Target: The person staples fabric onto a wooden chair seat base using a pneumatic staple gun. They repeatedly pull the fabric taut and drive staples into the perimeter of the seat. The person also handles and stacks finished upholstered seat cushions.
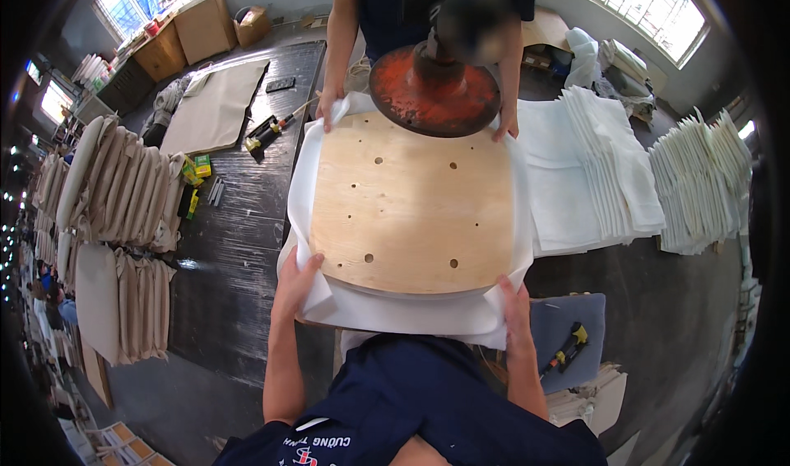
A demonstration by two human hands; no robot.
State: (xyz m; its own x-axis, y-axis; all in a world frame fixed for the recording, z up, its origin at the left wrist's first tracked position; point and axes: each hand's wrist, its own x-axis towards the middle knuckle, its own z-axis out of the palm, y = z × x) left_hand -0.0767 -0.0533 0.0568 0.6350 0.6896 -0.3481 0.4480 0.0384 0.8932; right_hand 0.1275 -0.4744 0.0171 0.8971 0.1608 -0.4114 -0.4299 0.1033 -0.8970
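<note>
A plywood board (415,211) with rounded edges and several drilled holes lies flat in front of me, over a white padding sheet (411,311) that sticks out around it. My left hand (298,285) is closed on the sheet and board edge at the near left corner. At the near right corner, my right hand (516,308) grips the sheet, its fingers partly hidden. A round, worn red press disc (432,108) on a thick shaft hangs over the far part of the board. Across from me, a co-worker's hands (326,108) hold the far corners.
Left, a film-wrapped table (234,285) bears stacked beige cushions (123,186), a beige panel (218,104) and a staple gun (267,132). Stacked white padding sheets (588,174) lie to the right. Near my right arm, another staple gun (566,351) rests on a blue-grey pad (588,314).
</note>
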